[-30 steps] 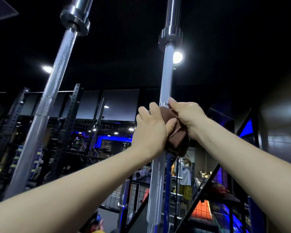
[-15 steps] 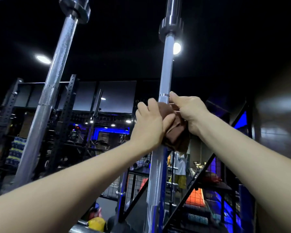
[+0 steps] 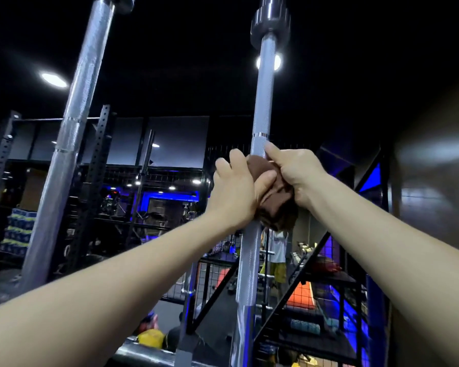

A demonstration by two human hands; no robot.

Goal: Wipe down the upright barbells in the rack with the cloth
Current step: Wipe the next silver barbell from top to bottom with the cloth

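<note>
Two steel barbells stand upright. The right barbell [image 3: 263, 96] rises through the middle of the view, its collar near the top. A brown cloth [image 3: 276, 205] is wrapped around its shaft just below a smooth ring mark. My left hand [image 3: 233, 192] grips the cloth and bar from the left, and my right hand [image 3: 297, 170] grips them from the right, thumb pointing up the shaft. The left barbell [image 3: 72, 123] leans at the left, untouched.
A black perforated rack post [image 3: 96, 160] stands behind the left barbell. Black diagonal frame bars and wire mesh [image 3: 215, 276] lie below my hands. A person in a white top [image 3: 278, 247] stands far behind the bar. Stacked boxes [image 3: 17, 231] sit at left.
Both hands with the cloth have slid down the right barbell, now sitting below the ring mark. The view has tilted down, showing more of the floor and frame.
</note>
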